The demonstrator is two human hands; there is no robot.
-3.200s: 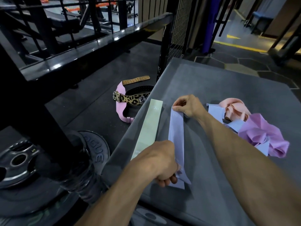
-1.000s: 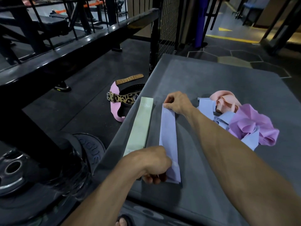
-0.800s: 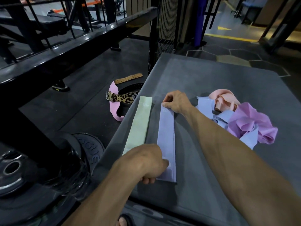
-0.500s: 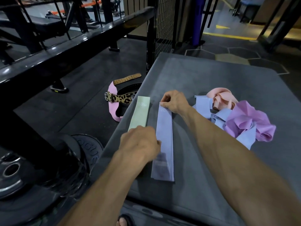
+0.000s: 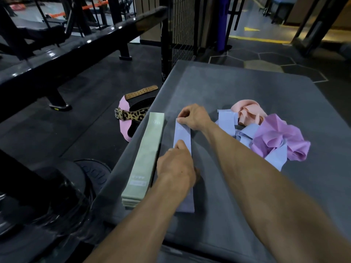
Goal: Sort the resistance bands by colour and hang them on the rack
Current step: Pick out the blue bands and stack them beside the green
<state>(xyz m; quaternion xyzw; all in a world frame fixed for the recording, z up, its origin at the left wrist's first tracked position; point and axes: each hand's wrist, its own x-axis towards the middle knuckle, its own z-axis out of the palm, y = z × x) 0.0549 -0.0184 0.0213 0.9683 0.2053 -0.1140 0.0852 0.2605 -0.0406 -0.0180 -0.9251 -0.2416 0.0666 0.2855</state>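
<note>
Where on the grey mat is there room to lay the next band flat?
The far part of the grey mat, beyond both hands and the pile, is bare. So is the near right stretch beside the right forearm. It is crowded on the left, where the green bands and the blue band lie side by side, and around the tangled pile at right.

A broad grey padded platform (image 5: 237, 88) spreads beneath and beyond the fingers, its far edge meeting a dark floor of hexagon tiles (image 5: 266, 61). Left of the fingers, down on the black rubber floor, lies a leopard-print lifting belt with a pink lining and metal buckle (image 5: 133, 115), and just past it a tan perforated leather strap (image 5: 141, 92). Nearer and lower left sits a black weight plate with raised lettering (image 5: 95, 173), while a glossy black steel rail (image 5: 76, 48) slants across the upper left.
</note>
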